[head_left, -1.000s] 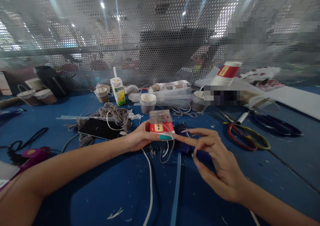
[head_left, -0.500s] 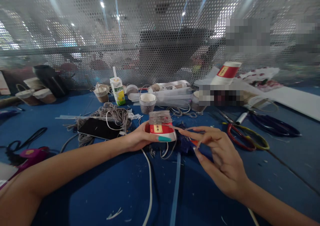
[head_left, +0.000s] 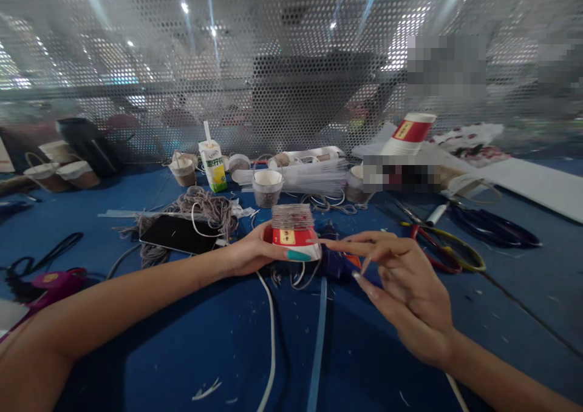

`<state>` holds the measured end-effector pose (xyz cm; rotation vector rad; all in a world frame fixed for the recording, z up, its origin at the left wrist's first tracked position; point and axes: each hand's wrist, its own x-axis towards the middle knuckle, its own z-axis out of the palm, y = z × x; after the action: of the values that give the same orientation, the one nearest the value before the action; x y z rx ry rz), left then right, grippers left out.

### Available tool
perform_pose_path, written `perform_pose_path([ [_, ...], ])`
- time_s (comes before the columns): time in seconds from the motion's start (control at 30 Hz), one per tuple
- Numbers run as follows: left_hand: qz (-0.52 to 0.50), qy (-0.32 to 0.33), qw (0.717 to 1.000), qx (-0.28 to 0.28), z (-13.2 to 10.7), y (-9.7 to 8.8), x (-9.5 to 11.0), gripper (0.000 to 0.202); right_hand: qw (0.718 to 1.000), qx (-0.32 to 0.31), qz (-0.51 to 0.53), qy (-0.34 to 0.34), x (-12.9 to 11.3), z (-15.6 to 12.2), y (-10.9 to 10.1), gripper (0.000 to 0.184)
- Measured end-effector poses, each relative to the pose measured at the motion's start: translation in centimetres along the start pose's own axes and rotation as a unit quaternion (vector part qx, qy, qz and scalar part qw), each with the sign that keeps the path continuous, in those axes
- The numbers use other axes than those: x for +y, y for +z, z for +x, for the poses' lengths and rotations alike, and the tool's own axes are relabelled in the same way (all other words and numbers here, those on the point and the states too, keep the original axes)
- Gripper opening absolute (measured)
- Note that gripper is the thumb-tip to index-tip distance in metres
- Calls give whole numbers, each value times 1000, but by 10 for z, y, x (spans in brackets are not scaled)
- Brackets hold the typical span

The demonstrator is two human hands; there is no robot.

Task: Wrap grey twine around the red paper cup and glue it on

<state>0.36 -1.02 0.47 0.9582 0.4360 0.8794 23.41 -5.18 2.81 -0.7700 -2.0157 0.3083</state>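
Note:
My left hand (head_left: 252, 249) is closed around a red and white paper cup (head_left: 285, 237) that is held upside down. Grey yarn (head_left: 291, 216) is wound in rows around the cup's upper, narrower part. A turquoise thumbnail lies along the cup's lower rim. To the right is my right hand (head_left: 405, 278), its index finger stretched toward the cup's right side, the tip at or very near the surface. Its thumb stands apart below, and the other fingers are partly bent. Whether a strand runs through these fingers I cannot make out.
Left of the cup lie a yarn tangle (head_left: 204, 209) and a black phone (head_left: 177, 234). Behind stand a drink carton (head_left: 213, 166) and a small handled bucket (head_left: 267, 187). Scissors (head_left: 437, 248) lie at right, a purple glue gun (head_left: 50, 281) at left. A dark blue object (head_left: 334, 265) sits behind my right fingers.
My right index finger has come down slightly along the cup's right side. The strand seen between cup and fingers before no longer shows clearly. My left hand keeps its hold.

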Motion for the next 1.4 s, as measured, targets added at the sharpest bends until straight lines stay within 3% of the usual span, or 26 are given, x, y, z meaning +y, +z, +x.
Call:
perform_pose_path([
  [0.13,17,-11,1000,-17,0,0,-1,57,998,-54,33,2,-2,-2,1,19],
  [1.07,15,-10,1000,-22,-1,1,0,53,992,-117,-31,-41,-3,3,2,26],
  [1.4,17,-27,999,-6,-1,0,2,57,997,-59,-51,-20,2,-1,3,23],
])
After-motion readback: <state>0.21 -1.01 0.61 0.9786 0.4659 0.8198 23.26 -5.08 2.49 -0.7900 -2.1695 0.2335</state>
